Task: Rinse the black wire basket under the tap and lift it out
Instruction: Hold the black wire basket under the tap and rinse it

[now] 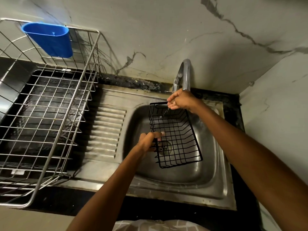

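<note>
Baskets: 1 black wire basket (175,135) between 2 hands.
Left hand (148,141): gripping its near-left rim.
Right hand (180,100): clutching its far rim, below 1 tap (185,74).

I find a domestic kitchen. Evidence: a stainless steel sink (191,179) with ribbed drainboard (106,130) set in a black countertop (70,204), a chrome tap (185,74) at its back edge, a steel wire dish rack (50,114) on the counter's left end carrying a blue plastic cutlery holder (50,40), and marble-veined wall tiles (166,30).
</note>
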